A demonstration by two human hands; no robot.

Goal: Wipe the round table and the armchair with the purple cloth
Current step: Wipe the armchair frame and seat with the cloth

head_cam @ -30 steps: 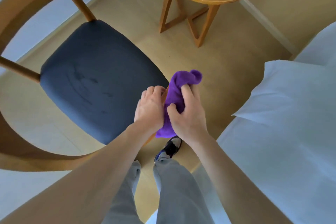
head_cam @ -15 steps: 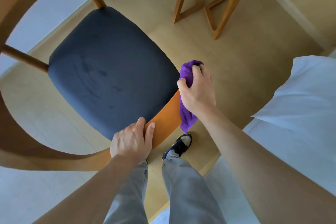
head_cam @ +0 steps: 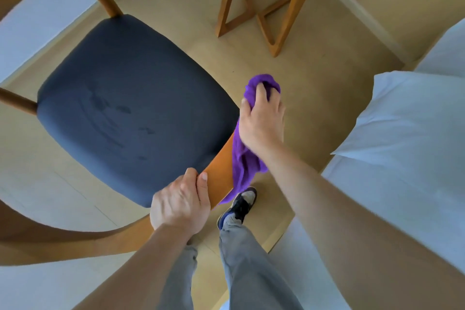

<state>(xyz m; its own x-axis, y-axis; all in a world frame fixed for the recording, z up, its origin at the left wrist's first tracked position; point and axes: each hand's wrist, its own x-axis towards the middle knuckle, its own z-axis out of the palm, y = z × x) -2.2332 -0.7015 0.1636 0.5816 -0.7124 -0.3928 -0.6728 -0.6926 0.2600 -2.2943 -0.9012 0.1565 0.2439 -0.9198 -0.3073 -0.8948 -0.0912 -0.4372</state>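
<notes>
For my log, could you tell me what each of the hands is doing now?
Left hand: grips the armchair frame.
Right hand: grips the purple cloth.

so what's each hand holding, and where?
Right hand grips the purple cloth at its bunched top; left hand grips the armchair front seat rail.

The left hand is curled over the armchair's front rail at 6 o'clock; the purple cloth is gripped by the right hand at 3 o'clock.
</notes>
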